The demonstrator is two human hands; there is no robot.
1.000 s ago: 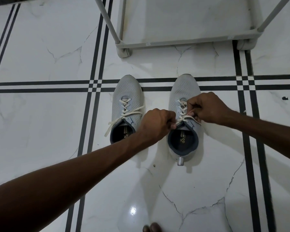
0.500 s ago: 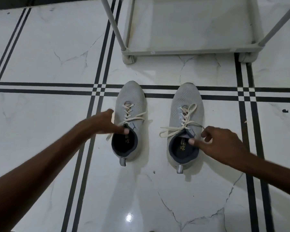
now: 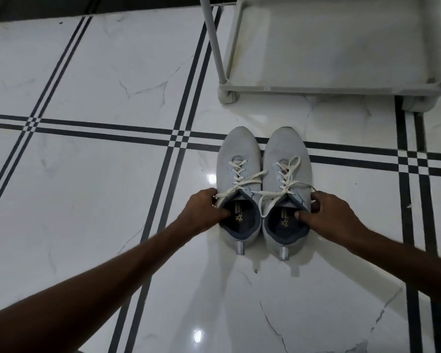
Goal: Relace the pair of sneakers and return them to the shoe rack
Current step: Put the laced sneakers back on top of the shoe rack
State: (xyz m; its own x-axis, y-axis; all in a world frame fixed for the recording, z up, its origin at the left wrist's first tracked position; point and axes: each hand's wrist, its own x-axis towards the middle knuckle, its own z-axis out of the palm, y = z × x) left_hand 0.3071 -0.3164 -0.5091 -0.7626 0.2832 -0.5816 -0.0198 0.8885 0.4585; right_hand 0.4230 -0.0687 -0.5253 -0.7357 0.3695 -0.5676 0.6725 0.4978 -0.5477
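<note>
Two light grey sneakers stand side by side on the tiled floor, toes pointing away from me, sides touching. The left sneaker [image 3: 238, 159] carries cream laces whose loose ends trail over both shoes. My left hand [image 3: 204, 208] grips its collar, thumb inside the opening. The right sneaker [image 3: 287, 151] also has loosely tied cream laces. My right hand [image 3: 327, 215] holds its collar on the outer side, thumb inside the opening. The white shoe rack [image 3: 316, 89] stands just beyond the toes, its bottom shelf bare.
White marble floor tiles with black double stripes [image 3: 112, 131] run across the view. The rack's round feet [image 3: 228, 96] rest on the floor ahead. A dark strip [image 3: 61, 6] borders the floor at the far left.
Both hands left the right sneaker's laces, spread to one shoe each, then pushed the sneakers together. Now each hand grips a collar.
</note>
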